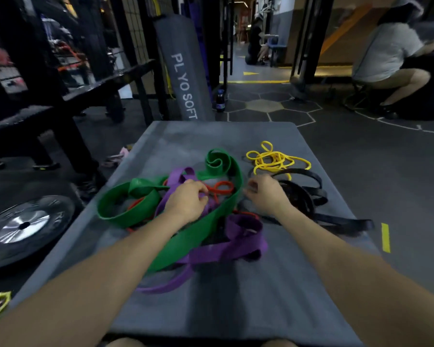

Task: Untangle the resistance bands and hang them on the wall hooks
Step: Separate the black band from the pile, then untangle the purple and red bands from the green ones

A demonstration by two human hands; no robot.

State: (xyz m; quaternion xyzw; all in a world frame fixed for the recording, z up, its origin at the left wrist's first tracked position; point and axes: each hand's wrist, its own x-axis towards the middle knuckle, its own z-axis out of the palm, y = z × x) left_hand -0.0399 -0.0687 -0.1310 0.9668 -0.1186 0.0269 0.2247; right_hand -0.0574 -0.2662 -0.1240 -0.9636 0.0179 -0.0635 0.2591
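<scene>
Bands barely sorted: yellow band (276, 159) loose at 1 o'clock, green band (186, 236), purple band (238, 241), red band (219, 187) knotted mid-surface (236, 309); left hand (187, 200) pinches red, right hand (267, 194) curled, hold unclear; nothing hung

A grey padded counter (273, 296) is seen in the foreground. A black weight plate with a silver hub (25, 227) lies on the dark floor at left. A grey upright pad lettered "PLYO SOFT" (183, 71) stands behind, a dark bottle (220, 100) just beside it. A crouching person in a grey shirt (386, 61) is seen at right.
</scene>
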